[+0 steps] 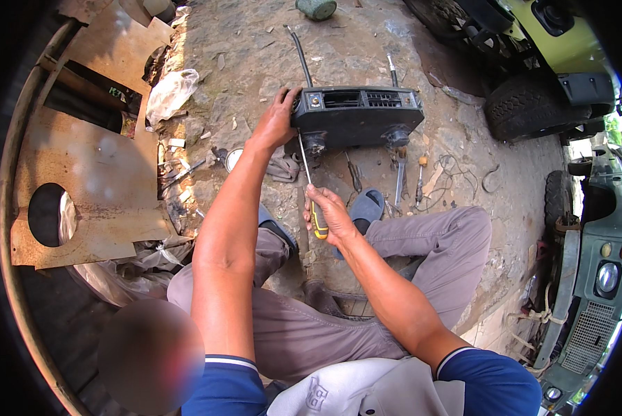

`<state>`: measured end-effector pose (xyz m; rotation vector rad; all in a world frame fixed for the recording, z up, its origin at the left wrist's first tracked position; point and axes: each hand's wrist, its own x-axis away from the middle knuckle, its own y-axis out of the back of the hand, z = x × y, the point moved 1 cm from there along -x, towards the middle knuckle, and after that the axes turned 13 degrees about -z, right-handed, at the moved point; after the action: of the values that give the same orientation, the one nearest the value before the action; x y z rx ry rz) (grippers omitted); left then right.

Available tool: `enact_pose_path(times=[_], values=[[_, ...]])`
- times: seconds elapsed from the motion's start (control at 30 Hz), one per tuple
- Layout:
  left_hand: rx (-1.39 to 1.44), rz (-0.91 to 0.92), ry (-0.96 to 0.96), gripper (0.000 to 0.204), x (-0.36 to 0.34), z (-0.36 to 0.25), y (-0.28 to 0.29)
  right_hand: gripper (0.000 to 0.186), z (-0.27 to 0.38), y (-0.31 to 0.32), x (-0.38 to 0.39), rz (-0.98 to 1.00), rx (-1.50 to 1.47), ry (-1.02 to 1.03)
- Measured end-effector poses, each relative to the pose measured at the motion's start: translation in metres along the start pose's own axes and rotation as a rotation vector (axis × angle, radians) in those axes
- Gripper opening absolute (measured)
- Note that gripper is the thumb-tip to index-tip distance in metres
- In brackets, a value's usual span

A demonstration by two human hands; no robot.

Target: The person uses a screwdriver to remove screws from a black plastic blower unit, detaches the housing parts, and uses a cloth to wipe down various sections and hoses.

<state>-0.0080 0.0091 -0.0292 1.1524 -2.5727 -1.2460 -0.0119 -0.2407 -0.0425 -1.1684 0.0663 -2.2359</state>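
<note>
So the black box [356,119] with vent openings along its front is sitting on the rough ground [248,59], a bit beyond the person's feet. Left hand [276,119] is up against the box's left end, fingers over near the top corner. Their undersides are hidden, so I can't tell if that grip is really pinching the box or just resting on it.

Right hand [333,216] is clearer: that grip is wrapped round the yellow and black handle of a screwdriver [318,219], and the long shaft points up and away to the box's lower left corner. Can't make out whether the tip is seated in anything.

One dark hose [299,55] lies behind the box near its left end, and a thinner rod [393,71] pokes out behind the right end. On the near side there's a wrench [400,178], a second screwdriver [422,163] with an orange handle, a loose wire [456,188] and, over to the left, a crumpled grey rag [283,168]. The person's blue-grey slipper [368,205] is just this side of the tools.

Far left is a big rusty metal panel [99,166] with cut-outs, a clear plastic bag [172,95] beside it. Over on the right, a tire [529,105] and a dark green vehicle [606,277].
</note>
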Motion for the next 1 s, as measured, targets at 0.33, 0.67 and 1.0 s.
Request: enact_pose_path(times=[0.33,0.67,1.0], values=[[0.002,0.0,0.003,0.102,-0.002,0.002,0.001,0.043,0.013,-0.004,0.005,0.097,-0.198,-0.203],[-0.012,0.007,0.01,0.103,-0.002,0.002,0.0,0.036,0.014,-0.001,-0.001,0.029,-0.118,-0.068],[-0.007,-0.002,-0.002,0.1,0.002,-0.008,0.004,0.028,0.015,-0.009,-0.005,0.017,-0.022,0.042]])
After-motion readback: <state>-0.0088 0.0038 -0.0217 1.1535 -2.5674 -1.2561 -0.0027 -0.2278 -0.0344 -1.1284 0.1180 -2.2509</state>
